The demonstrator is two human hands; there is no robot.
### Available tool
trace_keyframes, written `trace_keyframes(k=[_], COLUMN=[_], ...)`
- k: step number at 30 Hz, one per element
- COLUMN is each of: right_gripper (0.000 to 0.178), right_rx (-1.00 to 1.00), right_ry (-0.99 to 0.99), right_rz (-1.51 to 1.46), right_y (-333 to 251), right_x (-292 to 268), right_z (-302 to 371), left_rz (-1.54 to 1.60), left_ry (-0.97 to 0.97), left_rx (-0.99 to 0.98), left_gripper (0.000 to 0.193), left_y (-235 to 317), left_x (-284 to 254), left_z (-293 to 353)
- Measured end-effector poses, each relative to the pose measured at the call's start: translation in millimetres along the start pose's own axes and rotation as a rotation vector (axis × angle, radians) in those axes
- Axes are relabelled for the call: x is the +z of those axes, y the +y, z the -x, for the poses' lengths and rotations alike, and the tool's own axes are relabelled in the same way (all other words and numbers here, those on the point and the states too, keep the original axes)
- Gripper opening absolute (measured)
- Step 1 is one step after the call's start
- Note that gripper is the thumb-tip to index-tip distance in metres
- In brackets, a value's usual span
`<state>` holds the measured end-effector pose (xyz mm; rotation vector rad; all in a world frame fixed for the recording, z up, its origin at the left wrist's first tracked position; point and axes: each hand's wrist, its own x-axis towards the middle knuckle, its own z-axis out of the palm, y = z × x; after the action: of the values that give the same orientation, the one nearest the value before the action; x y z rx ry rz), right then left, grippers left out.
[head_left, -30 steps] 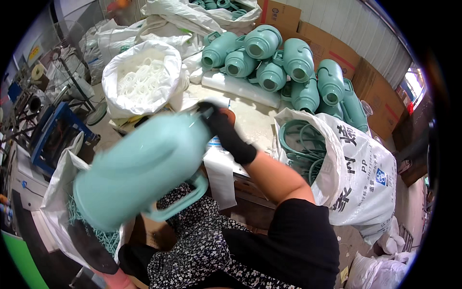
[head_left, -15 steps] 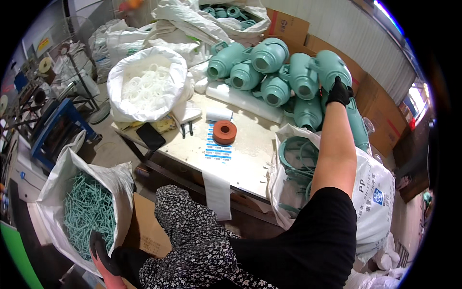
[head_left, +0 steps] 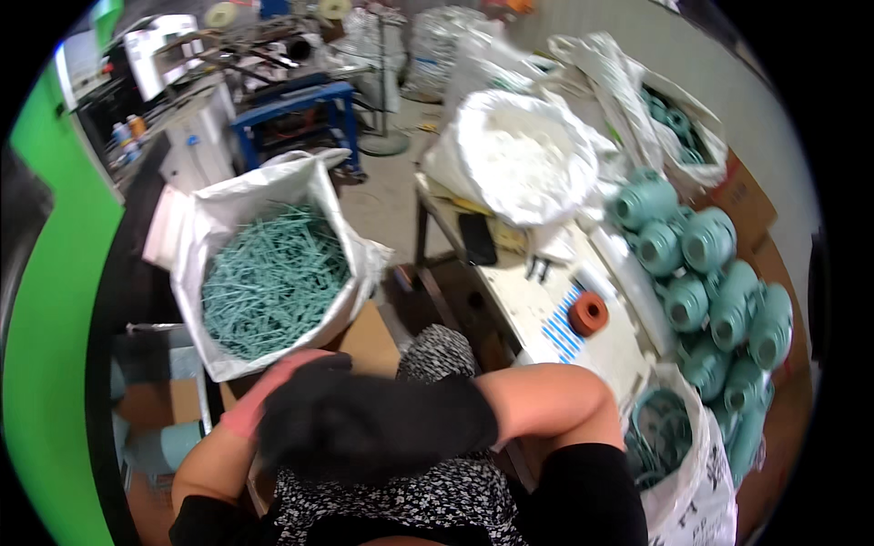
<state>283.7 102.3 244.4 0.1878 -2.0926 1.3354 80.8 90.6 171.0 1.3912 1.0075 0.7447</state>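
Observation:
My right hand (head_left: pixel 364 423), in a black glove, crosses in front of my body and is smeared by motion. Behind it sits my left hand (head_left: pixel 273 387), in a glove with a pink back and dark fingertips. The right glove overlaps the left, so the fingers of both are mostly hidden, and I cannot tell whether either holds anything. Just beyond them stands a white woven sack (head_left: pixel 360 259) filled with thin green plastic sticks (head_left: pixel 273 282). A cardboard piece (head_left: pixel 371 338) lies beside the sack, close to my left fingertips.
The worktable (head_left: pixel 514 296) to the right bears an orange-red tape roll (head_left: pixel 588 314), a phone (head_left: pixel 477 239) and a sack of white rings (head_left: pixel 464 118). Green jugs (head_left: pixel 733 309) are piled along its far right. An open sack (head_left: pixel 701 437) of green handles stands nearer.
My view has swung left. My right hand has left the green jug and come across to my left hand, which was by the sack of sticks.

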Motion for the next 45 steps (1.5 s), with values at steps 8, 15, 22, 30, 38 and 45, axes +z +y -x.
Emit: trace_keyframes(k=[8, 15, 22, 30, 38, 45], right_gripper=[0.031, 0.029, 0.028, 0.027, 0.026, 0.025], right_rx=[-0.041, 0.012, 0.018, -0.011, -0.005, -0.016], right_ry=[-0.643, -0.716, -0.736, -0.820, -1.007, -0.998], right_rz=[-0.452, -0.475, -0.453, -0.503, -0.638, -0.575], right_y=[65.6, 74.1, 73.5, 72.2, 59.6, 66.3], right_x=[143.1, 157.3, 156.4, 156.2, 163.7, 162.7], right_z=[-85.0, -81.2, -76.1, -65.0, -36.3, -48.3], left_rz=[0.078, 0.210, 0.255, 0.301, 0.254, 0.377], left_ry=[-0.146, -0.179, -0.172, -0.055, -0.058, -0.062], left_rx=[-0.131, -0.210, -0.243, -0.295, -0.203, -0.082], left_gripper=[0.041, 0.041, 0.041, 0.042, 0.043, 0.042], left_y=[-143.9, -128.5, -118.6, -104.2, -110.4, -146.7], left_x=[-13.7, -3.9, 2.3, 4.3, 14.2, 19.3], left_z=[-7.1, 19.9, 33.4, 53.1, 64.1, 58.0])
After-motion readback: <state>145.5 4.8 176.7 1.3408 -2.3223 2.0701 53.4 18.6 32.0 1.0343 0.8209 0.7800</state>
